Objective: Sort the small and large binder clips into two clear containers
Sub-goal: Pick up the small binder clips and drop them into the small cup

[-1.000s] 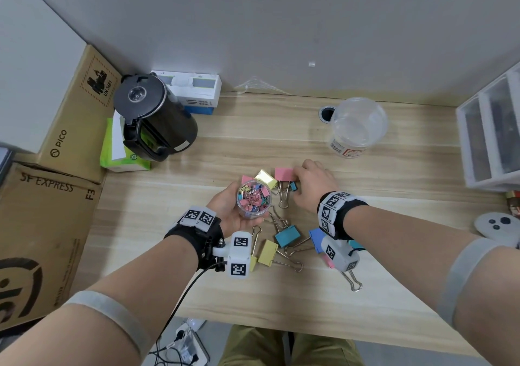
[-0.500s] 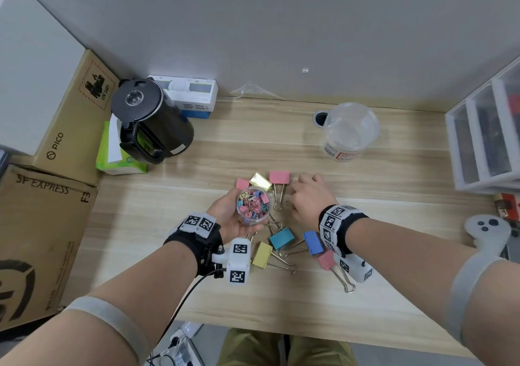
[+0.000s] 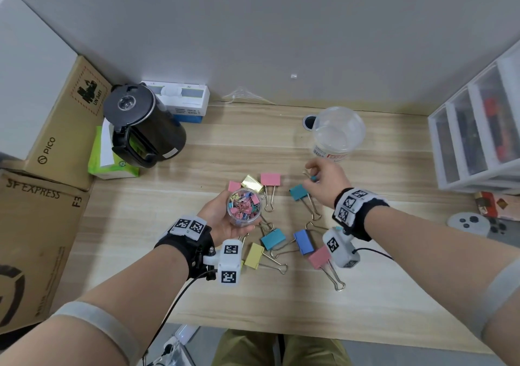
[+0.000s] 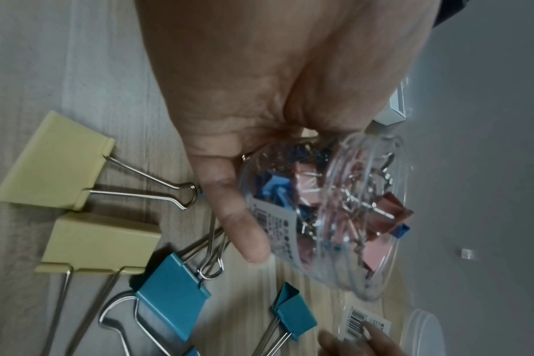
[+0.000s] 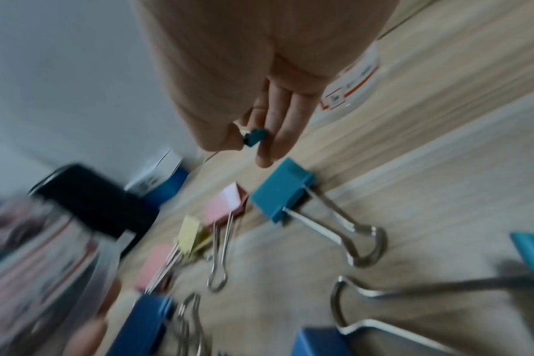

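Between right-hand fingertips (image 5: pixel 264 154), small teal clip (image 5: pixel 255 136)

Nine large clips (image 3: pixel 270 179), two containers (image 3: pixel 243 207).

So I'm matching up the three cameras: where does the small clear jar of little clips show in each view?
Head: small clear jar of little clips at centre, held in the left hand.
Left wrist: right of centre, under the thumb.
Right wrist: blurred at the left edge.
Shared landmark: teal binder clip.
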{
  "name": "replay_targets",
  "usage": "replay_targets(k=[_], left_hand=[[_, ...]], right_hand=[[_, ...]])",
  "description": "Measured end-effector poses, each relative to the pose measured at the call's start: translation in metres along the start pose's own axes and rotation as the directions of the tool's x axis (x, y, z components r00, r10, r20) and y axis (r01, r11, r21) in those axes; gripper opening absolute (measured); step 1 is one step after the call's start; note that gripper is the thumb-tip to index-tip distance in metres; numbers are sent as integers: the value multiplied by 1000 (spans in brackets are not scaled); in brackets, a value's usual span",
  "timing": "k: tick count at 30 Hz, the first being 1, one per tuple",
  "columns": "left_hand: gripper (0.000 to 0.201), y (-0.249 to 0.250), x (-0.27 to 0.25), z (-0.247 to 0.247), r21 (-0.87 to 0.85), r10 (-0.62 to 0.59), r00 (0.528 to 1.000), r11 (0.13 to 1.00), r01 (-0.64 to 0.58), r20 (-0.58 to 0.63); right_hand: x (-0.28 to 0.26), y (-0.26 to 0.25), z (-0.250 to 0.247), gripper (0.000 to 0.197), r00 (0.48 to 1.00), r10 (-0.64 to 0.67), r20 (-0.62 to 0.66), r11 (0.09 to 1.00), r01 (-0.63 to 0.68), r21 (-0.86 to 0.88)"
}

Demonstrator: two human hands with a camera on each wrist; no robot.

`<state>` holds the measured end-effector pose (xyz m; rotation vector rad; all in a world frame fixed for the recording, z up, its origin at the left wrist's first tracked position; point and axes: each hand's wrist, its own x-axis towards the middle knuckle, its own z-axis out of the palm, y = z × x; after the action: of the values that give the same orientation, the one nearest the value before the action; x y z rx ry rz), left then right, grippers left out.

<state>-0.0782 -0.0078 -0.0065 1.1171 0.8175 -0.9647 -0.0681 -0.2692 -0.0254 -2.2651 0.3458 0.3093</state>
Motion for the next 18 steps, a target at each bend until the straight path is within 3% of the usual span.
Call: replay_targets(k=[3, 7, 9, 12, 18], left_hand=[[46, -4, -1, -3, -24, 0, 1000, 1000, 1, 5], [46, -5, -1, -10, -52, 6, 1000, 999, -6, 6], [48, -5, -1, -18, -72, 8, 1000, 997, -8, 0], [48, -4, -4, -31, -94, 15, 1000, 995, -15, 1], [47, -8, -15, -53, -93, 38, 999, 995, -37, 7]], right_hand=[[5, 10, -13, 18, 995, 101, 13, 995, -101, -6], [3, 22, -15, 32, 979, 158, 126, 985, -147, -89], [0, 25, -12, 28, 971, 171, 164, 980, -152, -127], [-5, 22, -5, 21, 972, 147, 184, 982, -121, -148], [-4, 1, 11, 32, 986, 49, 160, 976, -13, -219]])
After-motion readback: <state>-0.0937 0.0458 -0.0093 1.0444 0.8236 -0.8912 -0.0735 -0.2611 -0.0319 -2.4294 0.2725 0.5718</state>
